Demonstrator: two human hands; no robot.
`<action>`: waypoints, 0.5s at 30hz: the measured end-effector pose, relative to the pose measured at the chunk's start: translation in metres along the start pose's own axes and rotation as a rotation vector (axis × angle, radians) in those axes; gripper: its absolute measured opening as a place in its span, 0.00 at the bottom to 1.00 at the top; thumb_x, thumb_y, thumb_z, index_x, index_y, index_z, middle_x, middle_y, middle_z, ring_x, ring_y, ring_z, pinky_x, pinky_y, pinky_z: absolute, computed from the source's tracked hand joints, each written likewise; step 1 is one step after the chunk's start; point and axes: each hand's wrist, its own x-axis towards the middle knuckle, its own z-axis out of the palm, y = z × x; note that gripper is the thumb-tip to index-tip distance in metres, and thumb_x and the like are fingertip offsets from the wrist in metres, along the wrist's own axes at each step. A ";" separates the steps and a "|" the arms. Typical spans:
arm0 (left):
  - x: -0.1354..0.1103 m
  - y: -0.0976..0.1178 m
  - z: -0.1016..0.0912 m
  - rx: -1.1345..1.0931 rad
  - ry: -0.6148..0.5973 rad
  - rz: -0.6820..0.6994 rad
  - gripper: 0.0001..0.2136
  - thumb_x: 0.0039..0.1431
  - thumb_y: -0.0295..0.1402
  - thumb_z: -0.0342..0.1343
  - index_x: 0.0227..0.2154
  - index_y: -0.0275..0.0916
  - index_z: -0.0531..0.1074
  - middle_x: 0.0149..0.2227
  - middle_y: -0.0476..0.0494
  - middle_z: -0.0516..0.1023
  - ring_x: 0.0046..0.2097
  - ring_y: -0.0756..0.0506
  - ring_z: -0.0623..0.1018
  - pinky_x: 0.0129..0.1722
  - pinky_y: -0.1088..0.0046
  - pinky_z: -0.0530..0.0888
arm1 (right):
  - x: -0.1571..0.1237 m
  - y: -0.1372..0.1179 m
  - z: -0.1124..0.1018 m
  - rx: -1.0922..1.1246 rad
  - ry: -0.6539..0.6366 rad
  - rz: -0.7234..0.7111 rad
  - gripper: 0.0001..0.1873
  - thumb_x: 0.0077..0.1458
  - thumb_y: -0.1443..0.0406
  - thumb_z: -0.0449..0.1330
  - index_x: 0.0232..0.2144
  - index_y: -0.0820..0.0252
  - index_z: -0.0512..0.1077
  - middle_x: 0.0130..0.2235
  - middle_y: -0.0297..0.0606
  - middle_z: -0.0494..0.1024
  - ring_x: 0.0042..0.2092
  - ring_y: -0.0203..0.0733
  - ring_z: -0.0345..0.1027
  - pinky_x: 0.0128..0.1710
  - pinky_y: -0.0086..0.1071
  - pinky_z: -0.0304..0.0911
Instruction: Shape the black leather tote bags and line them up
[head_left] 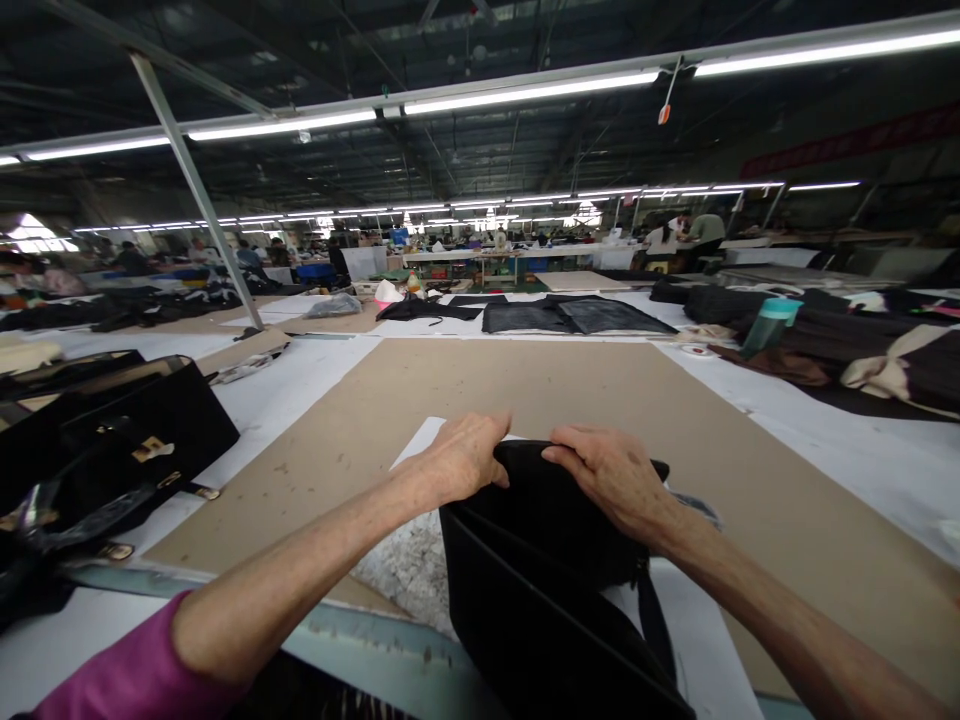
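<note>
A black handbag [555, 600] stands at the near edge of the table, its top gaping toward me. My left hand [474, 455] pinches the far rim at its left corner, thumb on the near side. Farther right on that same rim, my right hand [607, 475] grips with the thumb inside and the fingers over the back. Both hands are closed on the bag. A dark strap hangs down its right side. The inside of the bag is too dark to make out.
Brown board [525, 385] covers the table. Finished-looking black handbags [150, 430] with gold clasps stand at the left. Black fabric panels [577, 314] lie at the far side. A green bottle [772, 325] stands on dark cloth at the right. A metal post [195, 190] rises at the left.
</note>
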 end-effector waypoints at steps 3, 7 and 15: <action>0.002 -0.007 0.000 -0.039 -0.070 0.026 0.10 0.40 0.36 0.60 0.26 0.38 0.70 0.24 0.51 0.69 0.27 0.49 0.69 0.23 0.77 0.58 | 0.002 0.003 0.002 0.014 0.005 -0.016 0.14 0.57 0.59 0.48 0.24 0.56 0.66 0.26 0.31 0.71 0.31 0.35 0.64 0.30 0.27 0.50; 0.005 -0.015 0.005 -0.184 -0.085 0.078 0.08 0.44 0.38 0.56 0.22 0.37 0.70 0.18 0.53 0.65 0.23 0.52 0.66 0.21 0.78 0.57 | 0.005 0.005 0.004 0.024 0.002 -0.010 0.13 0.57 0.59 0.48 0.27 0.55 0.68 0.27 0.31 0.72 0.32 0.36 0.65 0.31 0.28 0.51; 0.001 -0.010 0.003 -0.194 -0.015 0.184 0.10 0.51 0.38 0.50 0.26 0.36 0.72 0.21 0.50 0.70 0.25 0.51 0.67 0.23 0.78 0.59 | 0.004 0.001 0.003 -0.063 0.007 -0.015 0.15 0.58 0.56 0.46 0.28 0.56 0.67 0.26 0.31 0.72 0.30 0.37 0.64 0.30 0.29 0.51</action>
